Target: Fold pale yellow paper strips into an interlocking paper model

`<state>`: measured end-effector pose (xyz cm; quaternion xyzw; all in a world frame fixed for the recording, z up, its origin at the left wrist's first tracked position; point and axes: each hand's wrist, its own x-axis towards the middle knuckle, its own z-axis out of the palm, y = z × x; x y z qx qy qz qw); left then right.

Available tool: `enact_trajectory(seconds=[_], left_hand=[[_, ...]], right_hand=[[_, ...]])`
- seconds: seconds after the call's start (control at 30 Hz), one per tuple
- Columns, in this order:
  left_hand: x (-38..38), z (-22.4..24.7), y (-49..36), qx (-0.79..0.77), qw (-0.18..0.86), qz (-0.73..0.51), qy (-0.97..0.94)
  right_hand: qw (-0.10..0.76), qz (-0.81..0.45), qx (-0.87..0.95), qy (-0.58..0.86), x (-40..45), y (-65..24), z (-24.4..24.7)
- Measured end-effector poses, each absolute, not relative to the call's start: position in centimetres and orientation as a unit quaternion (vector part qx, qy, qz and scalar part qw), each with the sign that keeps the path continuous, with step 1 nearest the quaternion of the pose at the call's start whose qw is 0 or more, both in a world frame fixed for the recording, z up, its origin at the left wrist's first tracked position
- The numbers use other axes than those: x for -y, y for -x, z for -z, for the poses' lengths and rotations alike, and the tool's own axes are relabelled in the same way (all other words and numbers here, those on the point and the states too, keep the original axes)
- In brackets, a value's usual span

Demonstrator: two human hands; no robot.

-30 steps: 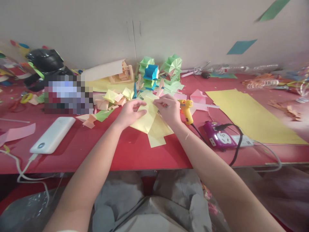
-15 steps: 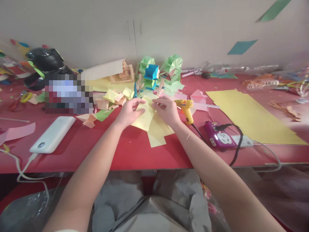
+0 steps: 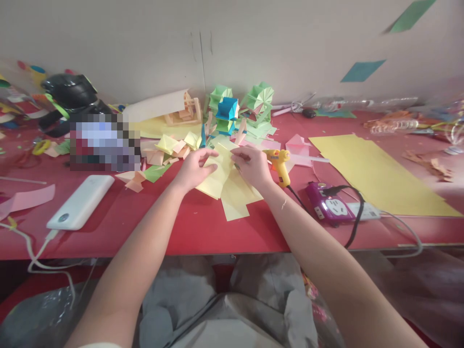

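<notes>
A folded sheet of pale yellow paper (image 3: 211, 185) lies in front of me, between my two hands. My left hand (image 3: 197, 169) rests at its left side, thumb and fingers apart, fingertips on the paper. At the right side my right hand (image 3: 252, 164) has its fingers curled together at the paper's edge; its thumb is partly hidden. Beneath the folded sheet, another piece of pale yellow paper (image 3: 235, 205) reaches toward me. Right of my right hand lies a yellow glue gun (image 3: 280, 164).
Folded green wheels (image 3: 260, 99) and a blue paper piece (image 3: 227, 108) stand behind. A purple power strip (image 3: 331, 203) with cables and a large yellow sheet (image 3: 380, 179) lie right. A white power bank (image 3: 80, 203) and paper scraps (image 3: 134, 180) lie left.
My right fingers have shifted very slightly right and the folded paper's edge has moved a little. My left hand stays almost where it was.
</notes>
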<state>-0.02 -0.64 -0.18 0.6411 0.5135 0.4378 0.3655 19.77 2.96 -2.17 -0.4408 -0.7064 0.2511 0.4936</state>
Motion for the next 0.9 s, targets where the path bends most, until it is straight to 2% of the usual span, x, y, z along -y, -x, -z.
enact_trajectory(seconds=[0.43,0.7,0.9], left_hand=[[0.63,0.03,-0.01,-0.522,0.364,-0.438,-0.635],[0.36,0.86,0.15,-0.517,0.357,-0.444,-0.638],[0.56,0.52,0.17,-0.511,0.361,-0.44,-0.644]], right_hand=[[0.481,-0.263,0.712,0.439,-2.77,-19.59,2.51],[0.496,-0.214,0.703,0.462,-2.67,-19.4,2.06],[0.457,-0.291,0.689,0.481,-2.68,-19.36,2.15]])
